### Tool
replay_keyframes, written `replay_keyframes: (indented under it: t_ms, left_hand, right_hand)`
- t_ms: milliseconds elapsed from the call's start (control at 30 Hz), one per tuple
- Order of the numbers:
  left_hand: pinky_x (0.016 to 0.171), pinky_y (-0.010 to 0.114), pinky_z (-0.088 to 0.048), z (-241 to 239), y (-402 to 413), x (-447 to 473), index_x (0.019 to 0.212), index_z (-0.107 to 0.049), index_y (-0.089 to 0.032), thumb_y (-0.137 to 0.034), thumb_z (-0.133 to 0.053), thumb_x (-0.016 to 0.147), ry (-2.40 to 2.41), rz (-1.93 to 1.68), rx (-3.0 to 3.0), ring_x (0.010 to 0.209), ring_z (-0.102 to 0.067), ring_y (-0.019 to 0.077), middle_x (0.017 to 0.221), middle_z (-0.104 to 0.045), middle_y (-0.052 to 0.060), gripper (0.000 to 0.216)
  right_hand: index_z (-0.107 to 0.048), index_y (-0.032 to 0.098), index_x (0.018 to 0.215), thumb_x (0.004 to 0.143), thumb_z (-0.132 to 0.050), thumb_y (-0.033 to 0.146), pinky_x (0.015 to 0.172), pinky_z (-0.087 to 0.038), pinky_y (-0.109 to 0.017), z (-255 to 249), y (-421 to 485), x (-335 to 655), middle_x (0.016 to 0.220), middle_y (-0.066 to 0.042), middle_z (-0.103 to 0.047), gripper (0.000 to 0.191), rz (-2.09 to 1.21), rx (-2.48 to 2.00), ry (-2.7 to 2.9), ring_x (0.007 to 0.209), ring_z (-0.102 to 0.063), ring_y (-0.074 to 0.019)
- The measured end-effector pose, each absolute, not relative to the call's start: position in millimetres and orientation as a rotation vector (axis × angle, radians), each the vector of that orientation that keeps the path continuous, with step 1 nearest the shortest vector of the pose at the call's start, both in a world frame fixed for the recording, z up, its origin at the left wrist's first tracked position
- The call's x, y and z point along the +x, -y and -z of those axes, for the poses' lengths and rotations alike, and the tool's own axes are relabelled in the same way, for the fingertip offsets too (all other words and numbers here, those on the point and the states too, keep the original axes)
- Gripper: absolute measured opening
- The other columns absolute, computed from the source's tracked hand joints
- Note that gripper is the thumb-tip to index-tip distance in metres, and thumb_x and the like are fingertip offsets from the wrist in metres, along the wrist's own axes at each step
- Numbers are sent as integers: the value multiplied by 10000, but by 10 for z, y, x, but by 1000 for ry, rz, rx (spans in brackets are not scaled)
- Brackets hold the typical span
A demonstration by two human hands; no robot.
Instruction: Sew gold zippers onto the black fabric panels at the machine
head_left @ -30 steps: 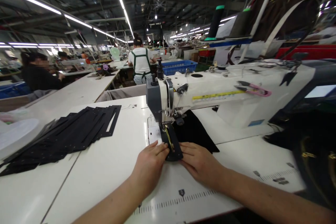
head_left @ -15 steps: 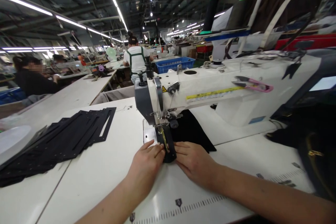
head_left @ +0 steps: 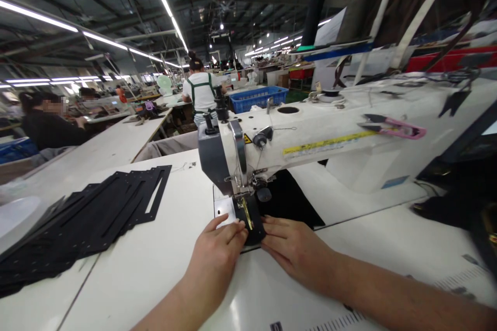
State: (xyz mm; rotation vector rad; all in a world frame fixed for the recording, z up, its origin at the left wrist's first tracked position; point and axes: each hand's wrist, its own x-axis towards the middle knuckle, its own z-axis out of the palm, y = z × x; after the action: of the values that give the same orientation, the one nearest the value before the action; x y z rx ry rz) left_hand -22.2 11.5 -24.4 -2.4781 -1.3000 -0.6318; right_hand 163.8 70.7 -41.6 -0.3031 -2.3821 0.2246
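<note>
A black piece with a gold-toothed zipper lies at the needle end of the white sewing machine, its rounded near end on the table. My left hand holds the left edge of this piece, fingers close together and fingertips beside the zipper. From the other side, my right hand presses its right edge with fingers held together; the undersides of both hands are hidden. The presser foot is at the far part of the zipper. Behind my right fingers spreads a larger black panel.
Overlapping black slotted panels lie on the left of the table beside a pale round object. Pink-handled thread snips rest on the machine arm. Thread cones stand behind it. Co-workers sit beyond, near a blue basket.
The camera view has shifted slightly, so the machine's arm sits further right. Both hands keep to the piece's edges, and more of the zipper shows between them.
</note>
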Motion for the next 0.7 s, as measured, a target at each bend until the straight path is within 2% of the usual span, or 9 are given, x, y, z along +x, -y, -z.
replay_keyframes:
  t_ms: [700]
  left_hand:
    - [822,364,-491,250,-332,-283,883,-580,-145,-102,-320,878,1259,575,-2454,738,-610,160,786,-608,63,264]
  right_hand:
    - [-625,124,799,831,-435,76,877,-451,-283,393,-921,1509,841,-83,-650,198,-233,-366,2495,892,-585,-171]
